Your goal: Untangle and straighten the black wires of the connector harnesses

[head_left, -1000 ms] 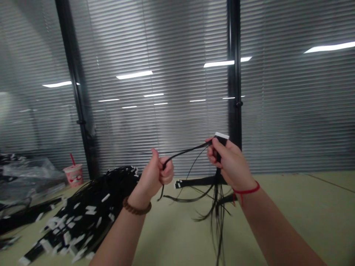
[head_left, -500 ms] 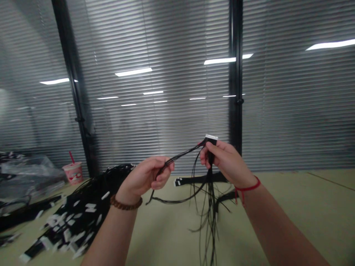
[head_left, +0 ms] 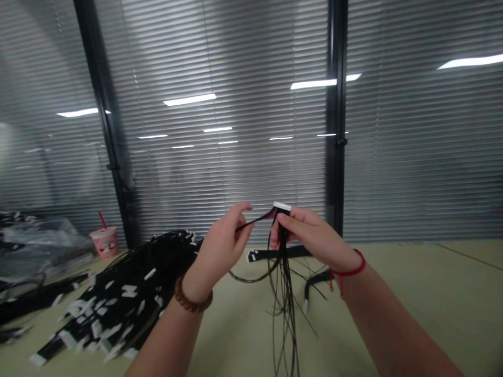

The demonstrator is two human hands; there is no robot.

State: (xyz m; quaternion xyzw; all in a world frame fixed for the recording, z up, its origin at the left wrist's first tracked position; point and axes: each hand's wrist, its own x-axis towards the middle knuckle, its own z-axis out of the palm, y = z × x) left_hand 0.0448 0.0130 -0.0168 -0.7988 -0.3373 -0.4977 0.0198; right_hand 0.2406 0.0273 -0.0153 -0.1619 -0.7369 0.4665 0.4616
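The wire harness (head_left: 288, 272) hangs just below mid-view, its narrow white connector (head_left: 282, 206) uppermost, at the 11 o'clock of the right hand (head_left: 312, 233). That hand is clamped on the black wires just below the connector, thumb toward the viewer. The left hand (head_left: 220, 241), at 9 o'clock from it, has its thumb and fingers closed on a thin strand (head_left: 257, 220) running out from the connector. To handle this well, the right grip should probably be firm and close to the connector, with the left drawing evenly along the strand, so that the pull spares the wire roots and the loose ends do not tangle.

The wires look slim and springy: flat and ribbon-like at the connector, fanning into fine, curling tails. At 8 o'clock, a matted pile of harnesses (head_left: 133, 275) bristles with blocky white ends on the smooth, yellowish-green desk (head_left: 416, 309); a tapering pink cup (head_left: 106, 245) stands beyond, near crinkled clear plastic (head_left: 51, 241).
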